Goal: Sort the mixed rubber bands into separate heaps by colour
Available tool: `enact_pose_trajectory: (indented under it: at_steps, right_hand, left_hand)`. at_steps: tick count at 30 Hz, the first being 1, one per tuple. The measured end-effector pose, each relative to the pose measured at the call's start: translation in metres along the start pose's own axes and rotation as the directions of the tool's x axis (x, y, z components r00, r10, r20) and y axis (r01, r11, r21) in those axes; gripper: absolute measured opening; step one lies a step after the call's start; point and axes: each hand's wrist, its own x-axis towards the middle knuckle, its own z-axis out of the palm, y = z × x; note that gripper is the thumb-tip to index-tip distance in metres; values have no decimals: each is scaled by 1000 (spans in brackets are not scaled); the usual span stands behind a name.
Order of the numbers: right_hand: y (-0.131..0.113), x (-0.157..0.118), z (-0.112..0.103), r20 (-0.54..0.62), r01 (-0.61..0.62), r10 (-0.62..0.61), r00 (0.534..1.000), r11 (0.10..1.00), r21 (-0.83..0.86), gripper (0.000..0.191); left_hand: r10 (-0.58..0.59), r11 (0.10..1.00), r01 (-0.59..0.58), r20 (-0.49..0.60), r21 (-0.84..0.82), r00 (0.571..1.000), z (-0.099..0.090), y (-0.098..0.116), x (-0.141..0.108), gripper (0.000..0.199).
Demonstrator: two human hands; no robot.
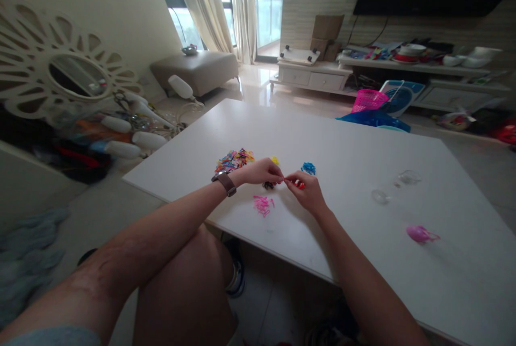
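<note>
My left hand (264, 172) and my right hand (305, 190) meet at the fingertips above the white table (355, 168). Both are pinched on something too small to make out. Behind my left wrist lies a heap of mixed colourful small pieces (235, 160). A pink pile (263, 205) sits nearest the front edge, with a black pile (268, 186) just under my left fingers. Partly hidden behind my left hand is a yellow pile (274, 160). Blue pieces (308, 167) lie beyond my right hand, and red pieces (299, 185) show beside its fingers.
On the table's right are a pink object with loops (420, 233) and clear round items (380, 196). Beyond the far edge stand a pink basket (368, 100) and a blue item. A mirror and white lamp-like parts are at the left.
</note>
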Motion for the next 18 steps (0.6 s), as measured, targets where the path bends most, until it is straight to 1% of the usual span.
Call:
enact_pose_trajectory:
  at_steps: [3, 5, 7, 9, 14, 18]
  right_hand:
    - [1, 0, 1, -30, -28, 28, 999, 1000, 7, 11]
    - [1, 1, 1, -47, -46, 46, 998, 999, 7, 11]
    - [2, 1, 1, -57, -50, 50, 997, 999, 2, 11]
    - [2, 1, 0, -61, -45, 45, 997, 999, -4, 10]
    - [4, 0, 0, -90, -45, 43, 995, 999, -23, 10]
    - [4, 1, 0, -108, -53, 49, 993, 998, -30, 10]
  left_hand:
    - [3, 994, -3, -1, -113, 1000, 1, -2, 0, 19]
    - [-43, 981, 40, -10, -190, 999, 2, -5, 0, 17]
    - [-100, 969, 90, -30, -228, 995, 2, -6, 0, 17]
    - [-126, 970, 114, -44, -214, 991, 1, -6, -1, 20]
    - [-121, 991, 119, -37, -55, 992, -4, 1, -3, 29]
    - [-156, 987, 154, -40, -43, 987, -5, 0, -3, 31]
